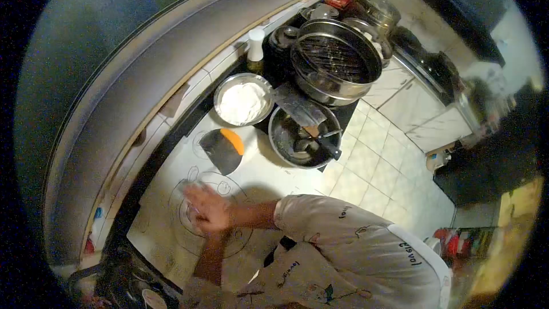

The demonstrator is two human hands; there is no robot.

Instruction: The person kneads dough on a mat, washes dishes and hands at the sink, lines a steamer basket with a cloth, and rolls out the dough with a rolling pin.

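Note:
My right hand is smeared by motion, its fingers pointing up and left. Beneath it and pressed close is my left hand, mostly covered. Whether anything lies between the palms cannot be made out. Both are over a pale mat printed with rings and small drawings. Just beyond the fingers, a dark scraper with an orange grip rests flat on the mat. Farther off stands a metal bowl of white flour.
A dark-looking bowl holds a knife-like tool with a black handle and a clear plastic bag. Behind it are a large round steamer pot and a white-topped bottle. A black stove-like item sits at lower left.

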